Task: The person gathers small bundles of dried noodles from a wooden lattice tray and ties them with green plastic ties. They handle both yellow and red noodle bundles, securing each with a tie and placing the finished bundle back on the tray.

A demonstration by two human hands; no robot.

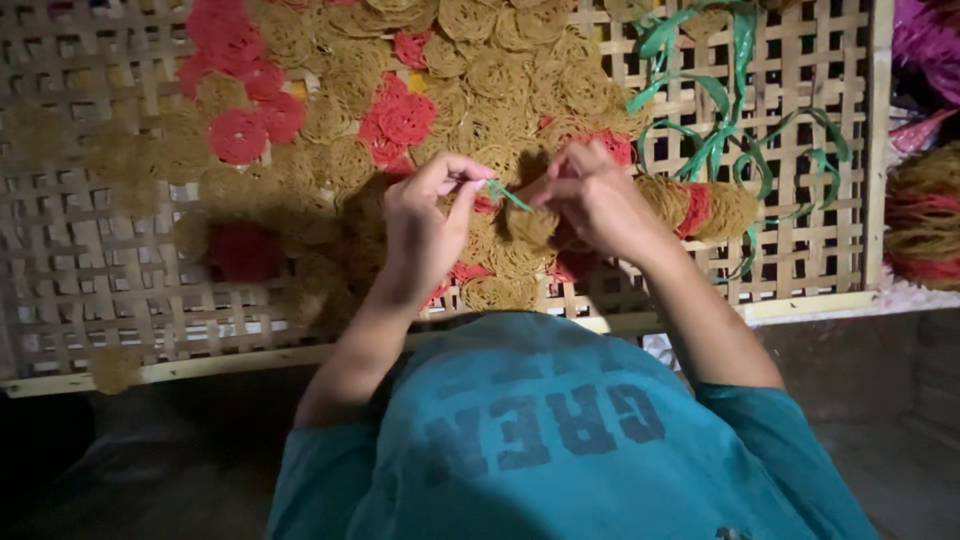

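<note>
My left hand (428, 225) pinches one end of a green plastic strip (506, 193) between thumb and forefinger. My right hand (596, 195) grips the strip's other end against a stack of round yellow noodle crackers (528, 226). Both hands hover over a woven bamboo tray (90, 280). Loose yellow and red crackers (400, 115) lie spread on the tray beyond my hands. A tied roll of yellow and red crackers (700, 208) lies just right of my right wrist.
Several loose green plastic strips (725, 130) lie on the tray's right part. Past the tray's right rim sits a tied bundle of crackers (925, 215) and pink plastic (925, 45). My teal shirt (560, 440) fills the lower view.
</note>
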